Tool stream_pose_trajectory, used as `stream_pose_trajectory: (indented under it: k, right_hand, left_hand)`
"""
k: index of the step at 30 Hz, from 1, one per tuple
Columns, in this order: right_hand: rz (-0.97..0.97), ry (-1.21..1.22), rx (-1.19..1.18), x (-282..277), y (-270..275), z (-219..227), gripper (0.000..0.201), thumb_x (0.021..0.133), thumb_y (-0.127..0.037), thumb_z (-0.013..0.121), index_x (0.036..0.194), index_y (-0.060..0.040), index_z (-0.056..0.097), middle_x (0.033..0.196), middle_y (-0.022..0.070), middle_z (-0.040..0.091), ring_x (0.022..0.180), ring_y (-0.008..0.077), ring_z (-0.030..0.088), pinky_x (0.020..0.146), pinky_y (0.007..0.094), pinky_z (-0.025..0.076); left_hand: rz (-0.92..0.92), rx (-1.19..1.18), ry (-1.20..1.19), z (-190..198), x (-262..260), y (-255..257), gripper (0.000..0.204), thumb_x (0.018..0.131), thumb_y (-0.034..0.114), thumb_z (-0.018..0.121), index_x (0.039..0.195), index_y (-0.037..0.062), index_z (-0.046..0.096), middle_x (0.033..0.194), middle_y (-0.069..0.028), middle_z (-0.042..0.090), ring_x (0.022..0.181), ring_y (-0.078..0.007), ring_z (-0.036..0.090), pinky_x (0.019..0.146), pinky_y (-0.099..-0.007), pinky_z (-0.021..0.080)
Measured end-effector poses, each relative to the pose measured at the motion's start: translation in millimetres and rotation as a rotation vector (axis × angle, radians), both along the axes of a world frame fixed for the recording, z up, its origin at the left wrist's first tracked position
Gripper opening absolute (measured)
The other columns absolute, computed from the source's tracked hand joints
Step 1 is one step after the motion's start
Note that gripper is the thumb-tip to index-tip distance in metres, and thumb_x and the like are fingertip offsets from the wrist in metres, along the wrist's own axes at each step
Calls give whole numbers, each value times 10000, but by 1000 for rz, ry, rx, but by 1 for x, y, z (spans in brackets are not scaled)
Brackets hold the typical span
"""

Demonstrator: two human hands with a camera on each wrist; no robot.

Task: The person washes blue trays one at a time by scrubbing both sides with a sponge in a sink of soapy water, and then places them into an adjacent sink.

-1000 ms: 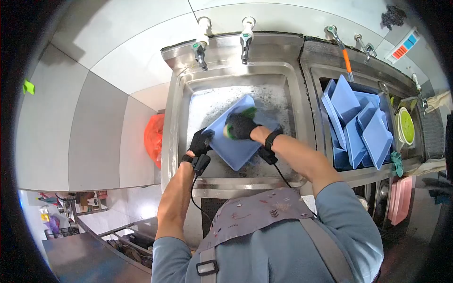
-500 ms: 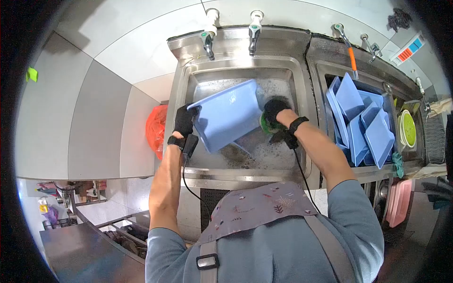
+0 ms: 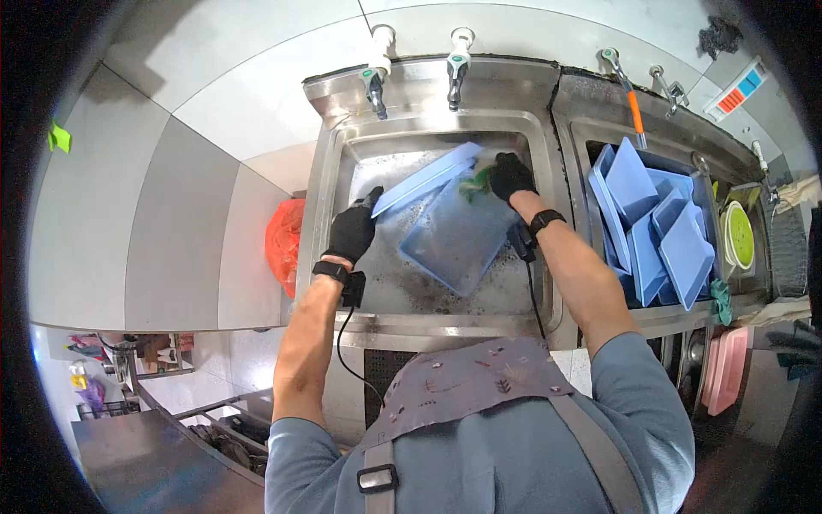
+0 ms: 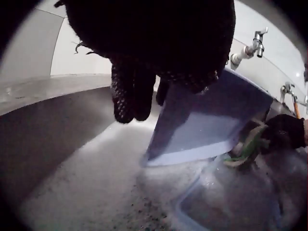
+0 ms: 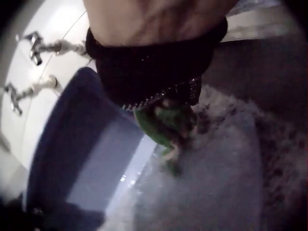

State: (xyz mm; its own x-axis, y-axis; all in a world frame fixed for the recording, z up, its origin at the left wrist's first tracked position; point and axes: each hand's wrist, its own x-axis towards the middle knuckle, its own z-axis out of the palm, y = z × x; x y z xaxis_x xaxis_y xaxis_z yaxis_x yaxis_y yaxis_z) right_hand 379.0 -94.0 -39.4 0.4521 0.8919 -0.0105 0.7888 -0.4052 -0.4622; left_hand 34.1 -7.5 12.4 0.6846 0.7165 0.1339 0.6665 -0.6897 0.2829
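A blue tray (image 3: 428, 178) stands tilted on edge in the soapy sink, and my black-gloved left hand (image 3: 353, 231) grips its left end. In the left wrist view, that tray (image 4: 207, 120) slopes down to the foam, with the gloved fingers (image 4: 130, 94) over its near edge. My right hand (image 3: 511, 177), also in a black glove, holds a green scouring pad (image 3: 477, 183). The pad (image 5: 161, 126) shows under the glove in the right wrist view. Below it a second blue tray (image 3: 458, 236) lies under the cloudy water.
The steel sink (image 3: 428, 319) has two taps (image 3: 458, 77) on the wall behind. In the right basin several blue trays (image 3: 655, 223) are stacked at angles. A green-and-white round container (image 3: 736, 236) stands beyond them. A red plastic bag (image 3: 285, 244) hangs left of the sink.
The tray in my left hand went left, then tipped up on edge toward the back, revealing the tray underwater. My right hand came off it to the right with the pad, now over the submerged tray.
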Motion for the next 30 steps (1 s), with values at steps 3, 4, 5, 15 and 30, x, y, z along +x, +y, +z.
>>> stream_pose_trajectory:
  k: [3, 4, 5, 15, 30]
  right_hand:
    - [195, 87, -193, -21, -24, -7, 470, 887, -283, 477, 1308, -78, 519, 1338, 207, 503, 1235, 340, 490, 1032, 405, 389]
    - [176, 149, -114, -23, -32, -51, 476, 921, -304, 430, 1359, -125, 482, 1382, 192, 469, 1257, 331, 477, 1043, 405, 382]
    - [204, 183, -140, -25, -35, -75, 476, 911, -309, 445, 1345, -119, 493, 1370, 192, 478, 1246, 332, 483, 1035, 407, 387]
    - [576, 420, -347, 19, -31, -58, 491, 815, -356, 601, 1208, -61, 597, 1255, 186, 570, 1134, 342, 551, 955, 420, 437]
    - [634, 158, 57, 0, -53, 81, 500, 813, -419, 651, 1057, 18, 640, 1080, 233, 629, 1047, 380, 574, 905, 418, 458]
  left_hand:
    - [-44, -60, -80, -15, -7, -7, 504, 811, 1, 519, 1297, 136, 537, 1009, -224, 631, 882, -361, 640, 762, -429, 516]
    - [-44, -60, -84, -28, -10, -3, 504, 811, 1, 519, 1297, 136, 537, 1009, -224, 631, 882, -361, 640, 762, -429, 516]
    - [-17, -277, -175, -45, -16, 2, 515, 839, 7, 536, 1331, 155, 508, 1021, -170, 645, 825, -328, 648, 764, -416, 533]
    - [-181, -342, -405, -59, -22, 13, 467, 821, 149, 714, 1250, 30, 572, 1207, -139, 625, 1101, -221, 601, 927, -321, 489]
    - [-473, -76, 18, -106, -3, 41, 346, 846, 68, 607, 1192, 65, 602, 1110, -91, 670, 980, -249, 627, 876, -362, 507]
